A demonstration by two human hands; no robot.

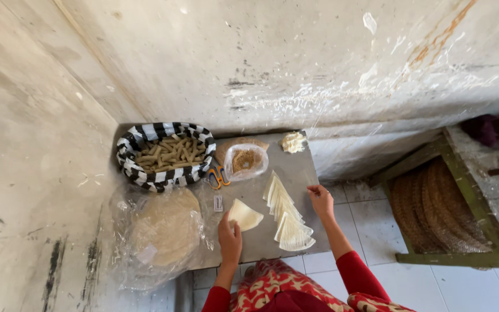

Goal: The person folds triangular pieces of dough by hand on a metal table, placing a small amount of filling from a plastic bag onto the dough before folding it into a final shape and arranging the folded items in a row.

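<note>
Two hands: both are working over a low grey table point(295, 173) set into a wall corner
Left hand point(230, 236): is gripping the lower edge of a single pale wrapper point(244, 215), fingers closed on it, the sheet lying on the table surface
Right hand point(320, 198): is resting at the table's right edge, fingers curled downward; whether it is pinching anything cannot be told
Wrapper row point(287, 216): wedge-shaped sheets are lying overlapped in a line between the two hands, just beside the right hand
Basket point(166, 154): black-and-white striped, is sitting at the back left of the table, holding many pale rolled sticks point(171, 152)
Scissors point(218, 176): orange-handled, are lying between the basket and a clear bag of brown filling point(245, 161)
White lump point(293, 141): is sitting at the table's back right corner
Round sheets in plastic point(166, 228): are lying at the left, near the left hand
Wooden frame point(446, 208): is standing on the tiled floor, well apart to the right
</note>
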